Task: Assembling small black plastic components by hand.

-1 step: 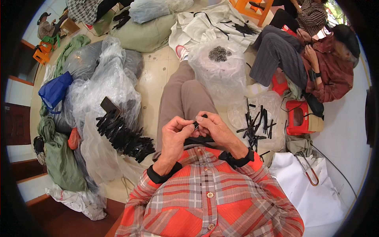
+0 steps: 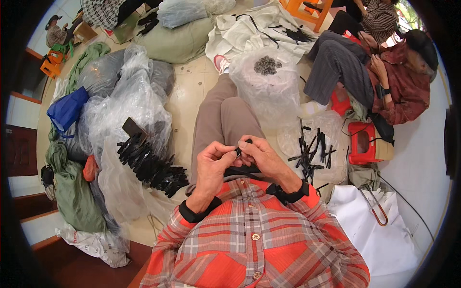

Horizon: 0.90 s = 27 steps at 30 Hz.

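Currently both hands meet over the lap: left hand (image 2: pixel 211 165) and right hand (image 2: pixel 263 156) pinch one small black piece (image 2: pixel 238 150) between closed fingertips. Neat row of finished-looking black pieces (image 2: pixel 151 165) lies on plastic at left; loose black sticks (image 2: pixel 312 151) at right look unprocessed, so work seems partway

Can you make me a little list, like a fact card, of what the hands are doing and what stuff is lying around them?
left hand: pinches a small black part at its fingertips
right hand: fingers meet the same part, touching the left hand
lap: a flat black piece lies just below both hands
person's left: heap of finished black pieces on clear plastic sheet
person's right: loose black sticks scattered on clear plastic
ahead: clear bag with small dark bits on top
nearby: another person sitting, red stool
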Available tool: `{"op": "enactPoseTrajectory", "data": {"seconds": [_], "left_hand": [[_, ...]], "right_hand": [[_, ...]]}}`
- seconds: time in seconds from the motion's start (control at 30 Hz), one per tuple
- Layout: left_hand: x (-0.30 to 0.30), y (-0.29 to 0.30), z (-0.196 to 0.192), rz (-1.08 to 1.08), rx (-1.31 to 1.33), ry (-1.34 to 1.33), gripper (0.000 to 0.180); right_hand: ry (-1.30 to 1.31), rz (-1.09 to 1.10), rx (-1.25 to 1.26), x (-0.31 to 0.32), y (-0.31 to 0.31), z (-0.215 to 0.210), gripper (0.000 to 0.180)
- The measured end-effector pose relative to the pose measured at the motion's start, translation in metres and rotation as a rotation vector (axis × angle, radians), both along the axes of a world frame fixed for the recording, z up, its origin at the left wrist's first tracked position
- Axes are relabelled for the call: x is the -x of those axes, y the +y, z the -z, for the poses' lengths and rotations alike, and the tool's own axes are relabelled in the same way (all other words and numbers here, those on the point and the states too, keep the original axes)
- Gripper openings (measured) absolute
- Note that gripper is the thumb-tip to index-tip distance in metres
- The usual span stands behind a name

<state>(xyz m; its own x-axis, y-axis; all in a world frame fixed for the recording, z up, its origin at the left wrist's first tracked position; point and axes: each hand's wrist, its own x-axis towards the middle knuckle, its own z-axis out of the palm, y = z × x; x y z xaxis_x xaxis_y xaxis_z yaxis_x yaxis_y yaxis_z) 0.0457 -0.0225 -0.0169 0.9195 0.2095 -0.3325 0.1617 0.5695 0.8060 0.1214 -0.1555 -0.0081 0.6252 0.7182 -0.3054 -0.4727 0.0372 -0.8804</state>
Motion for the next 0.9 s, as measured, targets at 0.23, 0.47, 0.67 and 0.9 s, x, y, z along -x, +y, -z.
{"op": "enactPoseTrajectory", "data": {"seconds": [0.23,0.47,0.67,0.9], "left_hand": [[0.001,-0.002,-0.003,-0.042,0.083,-0.060,0.004],[-0.016,0.001,-0.017,0.102,-0.068,0.036,0.006],[-0.022,0.011,-0.026,0.347,-0.291,0.133,0.014],[-0.026,0.016,-0.030,0.446,-0.081,0.285,0.010]], "right_hand": [[0.358,0.108,-0.226,0.003,0.001,0.006,0.014],[0.314,0.115,-0.170,-0.005,-0.004,-0.006,0.015],[0.025,0.020,-0.050,0.001,-0.002,-0.004,0.019],[-0.353,-0.015,0.228,0.006,-0.006,-0.017,0.030]]}}
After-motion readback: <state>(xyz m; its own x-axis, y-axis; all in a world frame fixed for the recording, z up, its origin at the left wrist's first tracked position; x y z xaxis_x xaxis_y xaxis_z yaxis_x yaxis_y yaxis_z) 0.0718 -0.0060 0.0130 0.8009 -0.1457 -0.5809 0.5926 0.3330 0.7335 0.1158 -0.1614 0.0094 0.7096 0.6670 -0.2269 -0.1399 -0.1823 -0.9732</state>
